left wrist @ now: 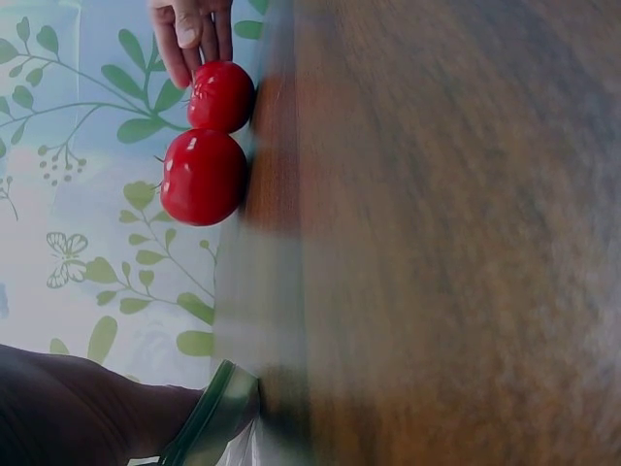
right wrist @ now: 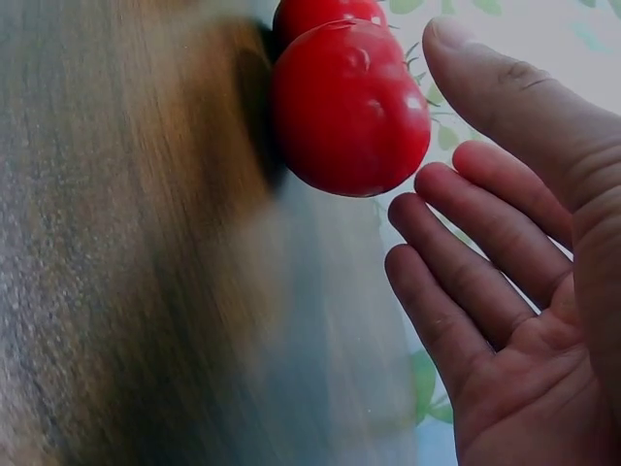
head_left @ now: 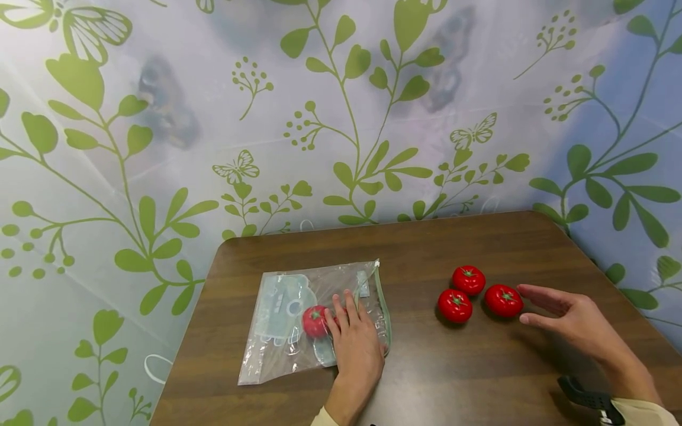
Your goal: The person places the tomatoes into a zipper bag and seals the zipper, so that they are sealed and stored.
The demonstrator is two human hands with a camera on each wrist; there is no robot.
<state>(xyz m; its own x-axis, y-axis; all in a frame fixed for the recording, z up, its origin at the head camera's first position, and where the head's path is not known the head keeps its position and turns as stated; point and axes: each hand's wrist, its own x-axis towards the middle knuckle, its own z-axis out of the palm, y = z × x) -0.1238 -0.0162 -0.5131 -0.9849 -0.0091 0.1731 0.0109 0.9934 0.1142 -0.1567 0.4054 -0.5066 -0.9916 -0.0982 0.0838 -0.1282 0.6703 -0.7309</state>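
Note:
My left hand lies over a clear zip bag with its fingers stretched out. In the left wrist view, its thumb meets the bag's green zip edge. A red tomato sits inside the bag beside those fingers, and more red shows between them. My right hand is spread beside the rightmost loose tomato, fingertips close to it and nothing held. Two more shiny tomatoes, a rear one and a front one, sit just left of it, green stems up.
The bag, printed with a pale blue figure, lies flat on the left of the brown wooden table. A leaf-patterned curtain hangs behind the table. A black wristband is on the right wrist.

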